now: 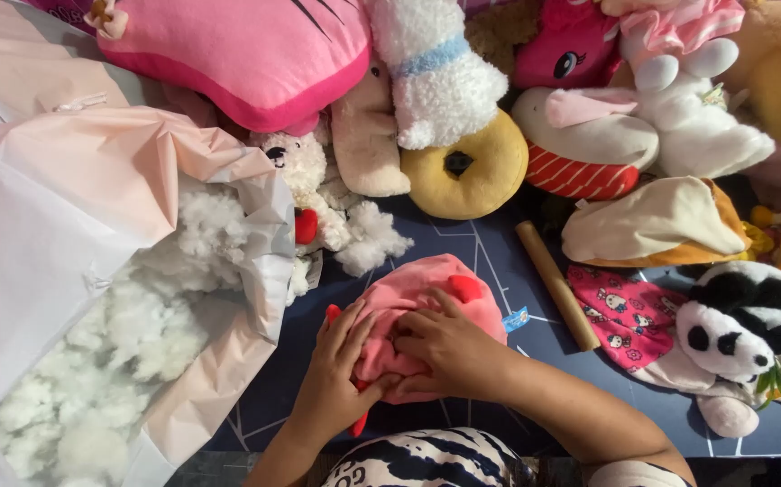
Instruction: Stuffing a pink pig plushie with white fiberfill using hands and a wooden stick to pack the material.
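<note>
1. L hand: clamped on the near-left side of the pink plush toy, fingers curled over the fabric, thumb side toward the middle.
2. R hand: pressed on the toy's centre, fingertips dug into a fold/opening in the fabric right next to the L fingers. Both hands hold the toy; hands touching or nearly so.
3. Pink plush toy: sits on the dark blue mat, bottom-centre of view, just in front of the person's torso. Red bits show at its top right and lower left; small blue tag sticks out on the right side.
4. Just right of toy: wooden stick, lying diagonal on mat, not touching the toy.
5. Left: big pale pink plastic bag, open, white stuffing fibre spilling out; bag edge near L hand but apart.
6. Above toy: small white teddy w/ red heart, yellow donut plush.
7. Right: panda plush, flat pink printed plush skin beside the stick.
8. Top: heap of other plushies, incl. big pink cushion.
9. Bottom edge: black-white zebra-print garment.
</note>
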